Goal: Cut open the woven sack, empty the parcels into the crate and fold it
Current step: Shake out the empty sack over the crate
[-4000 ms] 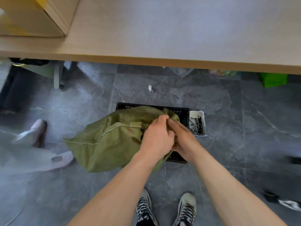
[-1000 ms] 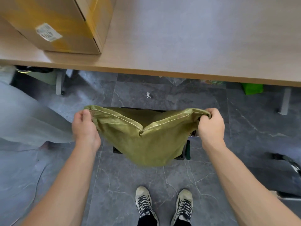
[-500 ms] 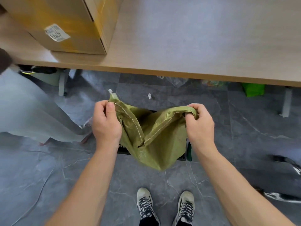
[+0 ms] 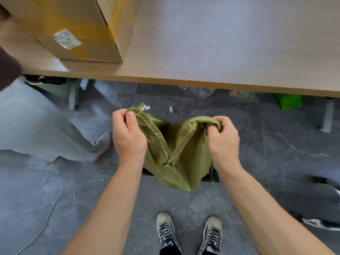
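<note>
Above the shoes (image 4: 166, 234), the left hand (image 4: 128, 137) and right hand (image 4: 223, 142) hold the limp green sack (image 4: 178, 162) by its two hem corners, each grip closed on cloth: the left pinches the stitched edge, the right curls round the bunched corner. The sack sags in a V between them over the dark crate (image 4: 207, 179), which it almost hides. It looks emptied, so folding seems the step in hand; next the corners must meet edge to edge and the fold be flattened, perhaps on the worktop (image 4: 220, 52) beyond, beside the box (image 4: 73, 28).
</note>
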